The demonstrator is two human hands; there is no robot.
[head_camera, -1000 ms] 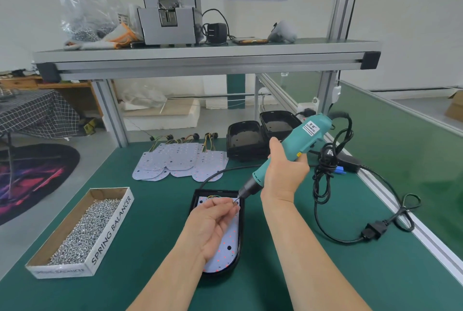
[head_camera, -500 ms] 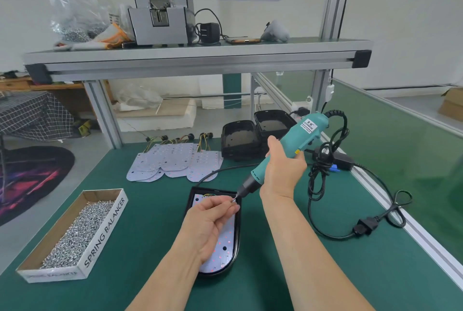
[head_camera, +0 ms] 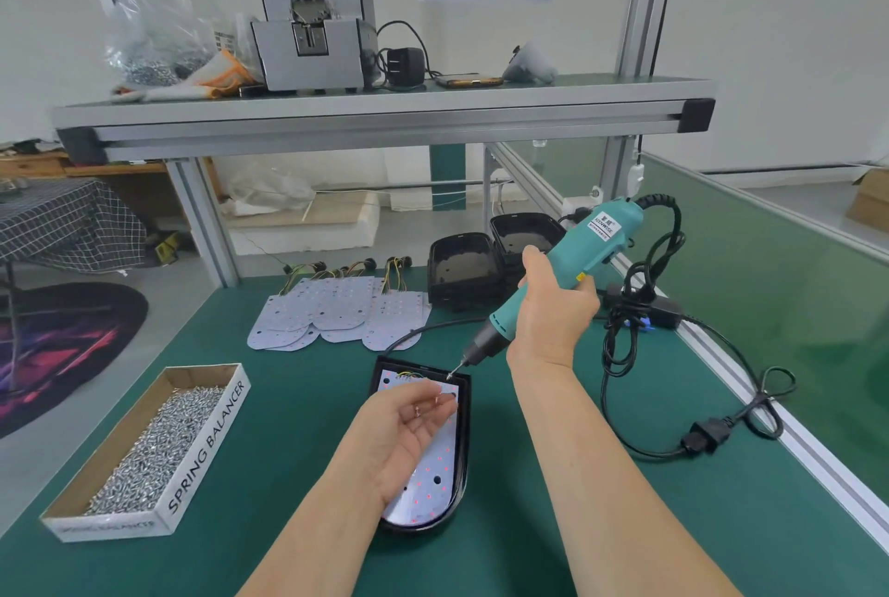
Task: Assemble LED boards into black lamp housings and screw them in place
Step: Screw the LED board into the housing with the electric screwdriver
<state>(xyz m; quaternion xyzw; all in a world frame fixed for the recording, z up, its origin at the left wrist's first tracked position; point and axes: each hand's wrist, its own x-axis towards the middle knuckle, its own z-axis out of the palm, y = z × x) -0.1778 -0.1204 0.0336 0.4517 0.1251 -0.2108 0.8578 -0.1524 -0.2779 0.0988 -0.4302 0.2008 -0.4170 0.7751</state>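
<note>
Green bench mat point(head_camera: 298, 428) carries the black lamp housing point(head_camera: 464, 442) with an LED board point(head_camera: 435, 476) seated inside it — the right hand point(head_camera: 553, 312) grips a teal electric screwdriver point(head_camera: 582, 250), its bit at the board's far right corner, while the left hand point(head_camera: 409, 423) hovers over the board, palm up, fingers relaxed, small screws point(head_camera: 417, 411) lying on them.

My driver point(head_camera: 594, 242) is teal; housing point(head_camera: 464, 442) black; board point(head_camera: 435, 495) white, dotted red; mat point(head_camera: 298, 428) green; dark checked cloth point(head_camera: 67, 226) at nine o'clock.
</note>
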